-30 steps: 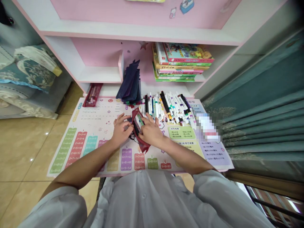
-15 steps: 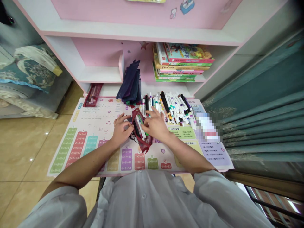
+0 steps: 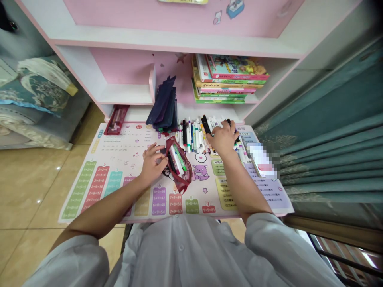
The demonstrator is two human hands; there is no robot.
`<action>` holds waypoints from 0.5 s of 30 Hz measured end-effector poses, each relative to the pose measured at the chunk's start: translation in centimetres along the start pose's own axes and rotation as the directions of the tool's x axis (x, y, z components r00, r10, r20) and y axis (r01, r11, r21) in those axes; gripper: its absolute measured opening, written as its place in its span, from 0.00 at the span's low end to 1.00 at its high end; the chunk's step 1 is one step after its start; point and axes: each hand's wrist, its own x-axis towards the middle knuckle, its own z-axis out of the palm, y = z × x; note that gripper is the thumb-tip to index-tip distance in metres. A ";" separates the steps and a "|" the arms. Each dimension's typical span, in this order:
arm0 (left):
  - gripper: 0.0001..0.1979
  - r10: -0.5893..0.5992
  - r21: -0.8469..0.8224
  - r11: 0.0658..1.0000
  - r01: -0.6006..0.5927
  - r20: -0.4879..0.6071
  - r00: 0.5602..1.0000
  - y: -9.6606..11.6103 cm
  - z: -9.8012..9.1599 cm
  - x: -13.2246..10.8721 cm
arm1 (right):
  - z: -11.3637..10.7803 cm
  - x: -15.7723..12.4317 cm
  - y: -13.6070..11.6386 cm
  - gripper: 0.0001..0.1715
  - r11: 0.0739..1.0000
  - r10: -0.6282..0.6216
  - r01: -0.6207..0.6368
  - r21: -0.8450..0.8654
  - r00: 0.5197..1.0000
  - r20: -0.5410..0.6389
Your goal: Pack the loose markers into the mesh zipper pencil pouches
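A dark red zippered pencil case (image 3: 186, 184) lies unzipped on the desk mat in front of me, with several markers (image 3: 178, 160) inside, white, black and green ones among them. My left hand (image 3: 152, 162) holds its left edge between thumb and fingers. Over the right part of a heap of loose markers (image 3: 194, 135), my right hand (image 3: 224, 138) rests with fingers spread and bent down. The markers under its palm are hidden, and I see nothing lifted in it.
Dark blue folded pouches (image 3: 164, 105) lean against the shelf behind the markers. A second red pencil case (image 3: 117, 120) lies at the back left. Stacked books (image 3: 230, 83) fill the shelf at right. A blurred phone-like object (image 3: 261, 160) lies near the mat's right edge.
My right hand has left the pencil case and moved right and back onto the heap of markers. A green marker now shows in the case. My left hand has stayed put.
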 end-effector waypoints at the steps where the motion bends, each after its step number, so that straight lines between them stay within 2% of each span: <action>1: 0.10 -0.001 0.000 1.000 0.001 0.001 1.000 0.0 0.0 0.0 | 0.0 0.0 0.0 0.15 1.000 0.000 0.000 -0.008 1.000 0.003; 15: 0.11 -0.023 0.005 1.000 0.023 0.004 1.000 0.4 -0.1 0.0 | -0.1 0.3 0.2 0.23 0.994 -0.033 0.039 -0.098 0.997 0.068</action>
